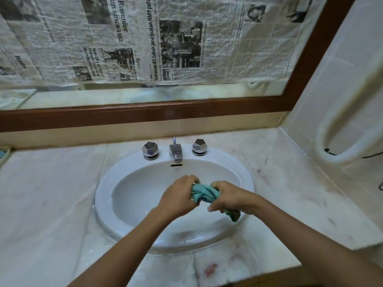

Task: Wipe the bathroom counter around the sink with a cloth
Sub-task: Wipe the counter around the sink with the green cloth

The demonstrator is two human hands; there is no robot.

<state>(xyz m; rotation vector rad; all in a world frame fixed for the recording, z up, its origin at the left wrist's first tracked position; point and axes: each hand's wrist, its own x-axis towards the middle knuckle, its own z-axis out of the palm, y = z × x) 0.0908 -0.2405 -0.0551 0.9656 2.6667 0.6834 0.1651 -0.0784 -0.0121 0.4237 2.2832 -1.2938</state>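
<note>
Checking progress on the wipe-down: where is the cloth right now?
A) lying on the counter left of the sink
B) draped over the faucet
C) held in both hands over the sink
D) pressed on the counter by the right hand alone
C: the left hand and the right hand both grip the bunched cloth above the sink.

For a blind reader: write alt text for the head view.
The left hand and right hand grip a bunched teal cloth over the white sink. A chrome faucet and two knobs sit at its back, a marble counter around it.
</note>
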